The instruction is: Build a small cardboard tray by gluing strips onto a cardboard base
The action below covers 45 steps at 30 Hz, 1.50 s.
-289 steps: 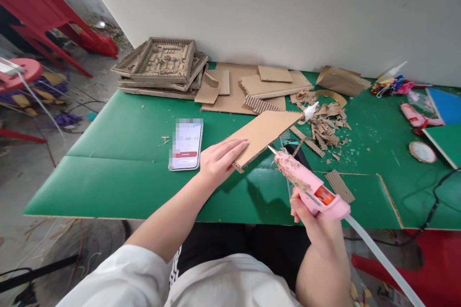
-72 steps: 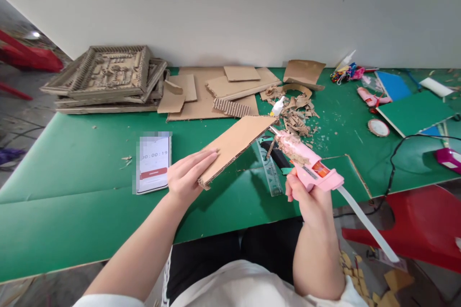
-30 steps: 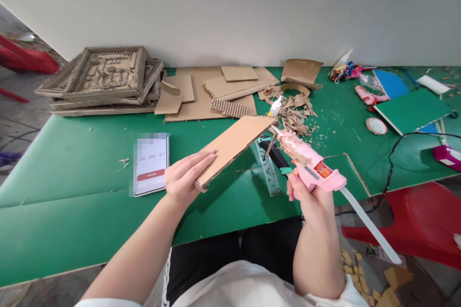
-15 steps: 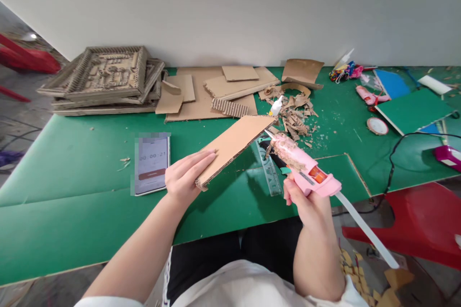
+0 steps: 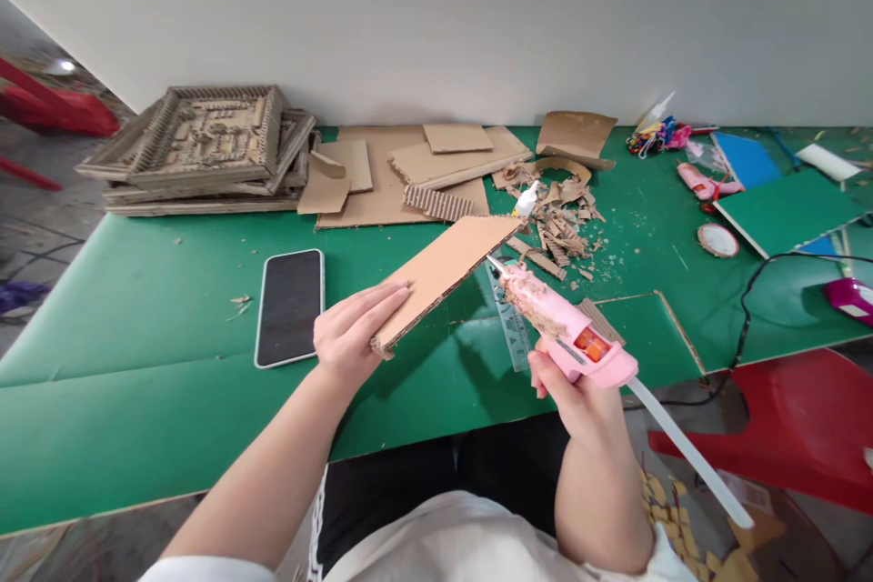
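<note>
Left hand point(image 5: 351, 341) is clamped on the near end of a cardboard panel point(image 5: 446, 268), fingers flat on top, holding it tilted up off the green table point(image 5: 170, 291). Right hand point(image 5: 569, 382) is wrapped round a pink glue gun point(image 5: 566, 327), with the nozzle right at the panel's right edge. I'd say the panel is light and stiff but dents easily, so grip that near end, well away from the hot tip. There's a dark phone point(image 5: 290, 306) just to the left.
</note>
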{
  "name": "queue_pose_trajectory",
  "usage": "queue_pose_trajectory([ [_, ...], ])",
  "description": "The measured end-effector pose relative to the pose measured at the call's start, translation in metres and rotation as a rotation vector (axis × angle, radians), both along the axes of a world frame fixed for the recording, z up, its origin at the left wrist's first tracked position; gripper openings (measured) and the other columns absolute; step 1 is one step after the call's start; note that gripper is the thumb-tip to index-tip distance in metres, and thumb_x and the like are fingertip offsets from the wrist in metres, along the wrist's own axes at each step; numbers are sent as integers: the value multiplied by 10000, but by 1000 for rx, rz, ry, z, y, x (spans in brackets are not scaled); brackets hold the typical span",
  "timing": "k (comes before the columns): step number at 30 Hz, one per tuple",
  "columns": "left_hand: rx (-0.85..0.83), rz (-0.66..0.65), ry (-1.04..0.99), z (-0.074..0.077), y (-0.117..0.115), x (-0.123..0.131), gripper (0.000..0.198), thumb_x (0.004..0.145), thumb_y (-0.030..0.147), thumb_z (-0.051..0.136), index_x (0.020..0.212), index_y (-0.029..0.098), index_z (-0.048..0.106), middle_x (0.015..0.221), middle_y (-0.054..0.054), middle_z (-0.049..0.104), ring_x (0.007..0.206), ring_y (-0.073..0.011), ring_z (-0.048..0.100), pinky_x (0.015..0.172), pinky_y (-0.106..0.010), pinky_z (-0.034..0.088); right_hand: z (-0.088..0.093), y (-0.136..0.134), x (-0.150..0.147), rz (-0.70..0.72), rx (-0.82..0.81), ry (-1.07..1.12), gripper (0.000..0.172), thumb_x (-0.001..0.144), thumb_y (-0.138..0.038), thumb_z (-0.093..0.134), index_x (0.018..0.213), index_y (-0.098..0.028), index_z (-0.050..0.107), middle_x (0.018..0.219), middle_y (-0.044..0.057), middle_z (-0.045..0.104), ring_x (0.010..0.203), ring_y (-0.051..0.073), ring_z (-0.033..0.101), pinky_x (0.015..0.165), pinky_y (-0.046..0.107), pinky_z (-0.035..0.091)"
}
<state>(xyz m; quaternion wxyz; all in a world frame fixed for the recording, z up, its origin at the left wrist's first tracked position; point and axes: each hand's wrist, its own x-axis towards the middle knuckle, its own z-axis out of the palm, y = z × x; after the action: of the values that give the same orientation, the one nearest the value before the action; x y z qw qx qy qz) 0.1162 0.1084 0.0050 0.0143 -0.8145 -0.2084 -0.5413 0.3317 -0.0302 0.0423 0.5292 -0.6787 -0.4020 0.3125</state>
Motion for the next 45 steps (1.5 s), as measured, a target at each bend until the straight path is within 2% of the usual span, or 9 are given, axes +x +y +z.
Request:
queue_pose_trajectory([
  [6,-5,18,6,0,0,0,256,860,206,599,1113,186,633,984,-85,730,854,-192,711,733,-279,597,3,-2,-3,13,-13,-12,270,747,-471,673,709,-218,586,525,-31,484,483,128,490,453,273,407],
  [12,-2,9,3,0,0,0,269,844,182,613,1111,163,640,974,-101,730,850,-200,711,742,-289,596,10,-3,-7,35,-12,-7,281,740,-463,677,644,-228,558,508,-31,492,481,128,498,449,269,409],
  [22,-3,16,1,1,-1,1,252,855,203,599,1103,179,637,980,-90,732,847,-198,713,728,-287,599,0,-2,0,2,-11,-29,272,750,-470,672,721,-217,576,523,-34,492,477,127,496,467,271,423],
  [27,-5,11,8,1,-1,1,254,860,196,593,1110,177,635,980,-91,730,854,-194,711,739,-285,599,3,-3,-1,33,-6,-53,268,758,-459,666,678,-218,580,501,-30,486,509,144,530,509,283,455],
  [32,5,-13,-4,1,0,0,285,837,157,617,1122,155,636,983,-111,727,860,-199,708,743,-290,597,2,-2,0,1,-17,-33,268,747,-458,679,692,-218,573,517,-32,494,503,137,520,485,277,436],
  [37,3,-13,-3,0,0,0,284,837,159,616,1121,158,637,976,-109,728,855,-198,708,741,-292,598,2,0,0,-9,-7,-32,308,740,-452,685,617,-218,527,512,-29,492,505,131,515,519,280,453],
  [45,11,-6,-2,1,-1,1,263,834,155,616,1096,149,640,970,-110,729,848,-193,709,730,-281,595,4,4,1,-42,22,38,270,737,-386,690,640,-210,510,493,-49,490,421,96,451,429,250,393],
])
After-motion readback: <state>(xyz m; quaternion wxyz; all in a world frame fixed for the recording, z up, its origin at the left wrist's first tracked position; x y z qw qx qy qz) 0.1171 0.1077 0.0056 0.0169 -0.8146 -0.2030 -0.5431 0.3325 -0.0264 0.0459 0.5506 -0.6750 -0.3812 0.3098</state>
